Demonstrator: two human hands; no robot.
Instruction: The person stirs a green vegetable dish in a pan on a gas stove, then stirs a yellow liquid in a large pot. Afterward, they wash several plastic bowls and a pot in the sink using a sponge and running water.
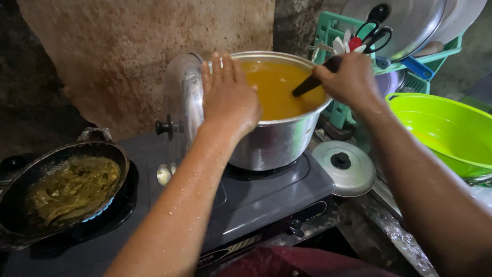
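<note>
A large silver pot (277,143) full of orange-yellow broth (279,87) stands on the right burner of a dark gas stove (256,200). My left hand (228,97) holds the pot's steel lid (182,102) upright against the pot's left rim, fingers flat on it. My right hand (351,79) grips the black handle of a ladle (312,82) that dips into the broth at the pot's right side.
A black pan (20,190) of greenish-brown food sits over a lit flame on the left burner. A small steel lid with a black knob (344,166) lies right of the stove. A lime-green basin (446,131) and a green rack with scissors (374,33) stand at right.
</note>
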